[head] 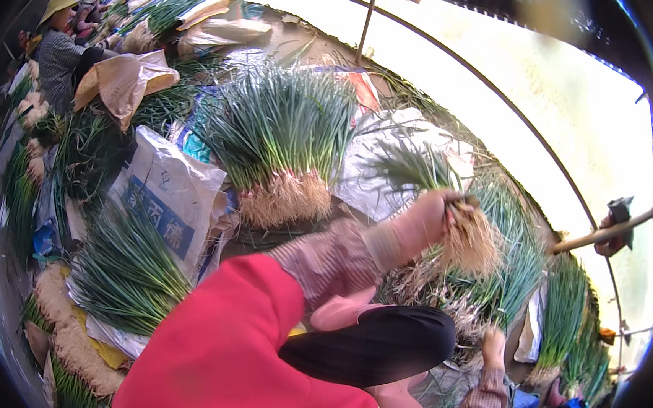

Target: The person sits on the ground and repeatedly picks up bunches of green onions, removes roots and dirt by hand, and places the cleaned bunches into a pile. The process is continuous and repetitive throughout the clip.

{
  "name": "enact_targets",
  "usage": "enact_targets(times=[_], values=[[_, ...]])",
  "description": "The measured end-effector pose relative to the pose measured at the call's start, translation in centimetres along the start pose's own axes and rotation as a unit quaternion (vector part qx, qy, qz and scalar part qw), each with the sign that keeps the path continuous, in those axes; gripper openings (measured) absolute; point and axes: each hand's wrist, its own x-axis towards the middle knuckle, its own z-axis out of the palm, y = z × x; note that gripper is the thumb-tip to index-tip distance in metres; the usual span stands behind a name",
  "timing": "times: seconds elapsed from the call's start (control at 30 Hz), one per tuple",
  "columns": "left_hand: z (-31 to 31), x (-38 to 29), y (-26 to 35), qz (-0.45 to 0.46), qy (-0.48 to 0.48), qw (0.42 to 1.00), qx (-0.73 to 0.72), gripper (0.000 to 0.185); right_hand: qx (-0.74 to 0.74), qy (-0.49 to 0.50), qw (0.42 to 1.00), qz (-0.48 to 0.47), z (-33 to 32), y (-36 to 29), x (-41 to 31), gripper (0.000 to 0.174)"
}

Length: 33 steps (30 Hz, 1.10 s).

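Note:
My left hand [438,215], in a pink and checked sleeve, is closed on a bunch of green onions [470,238]. Its roots hang to the right and its leaves point up and left, blurred by movement. My right hand [493,346] is lower right, at the root ends of a loose heap of green onions [465,307]; whether its fingers grip any is unclear. The heap lies beyond my black-clad knee. A large bundle of green onions [285,137] stands at upper centre, with pale roots towards me.
A printed woven sack [160,202] lies left of centre beside another onion pile [131,275]. A white sheet [388,151] lies right of the large bundle. Another person [58,62] in a yellow hat sits at upper left. A wooden pole [606,229] juts in at right, near more onions [562,320].

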Motion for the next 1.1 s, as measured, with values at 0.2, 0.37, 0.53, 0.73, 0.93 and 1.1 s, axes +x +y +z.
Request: enact_targets(times=[0.2,0.37,0.53,0.73,0.93,1.1], values=[[-1.7,-2.1,18.2,0.091,-0.213,0.970,0.073,0.025,0.289,-0.061,0.943,0.156,3.7,4.8,-6.9,0.030],[-10.0,-0.2,28.4,0.241,-0.087,0.939,0.232,0.025,0.397,-0.126,0.883,0.218,2.0,0.3,-3.7,0.022],[-28.1,0.2,24.0,0.191,0.103,0.960,0.178,0.027,0.344,-0.179,0.916,0.102,1.7,-4.5,-1.1,0.025],[-42.0,0.4,16.1,0.124,0.352,0.928,-0.017,0.021,0.355,-0.149,0.923,-0.020,0.5,-6.7,0.9,0.025],[-38.6,-1.7,18.5,0.265,0.473,0.833,0.105,0.050,0.405,-0.329,0.825,0.216,-3.7,-6.0,2.1,0.097],[-32.7,-5.7,12.9,0.416,0.414,0.756,0.291,0.050,0.295,-0.271,0.913,0.074,-3.6,-4.3,3.0,0.065]])
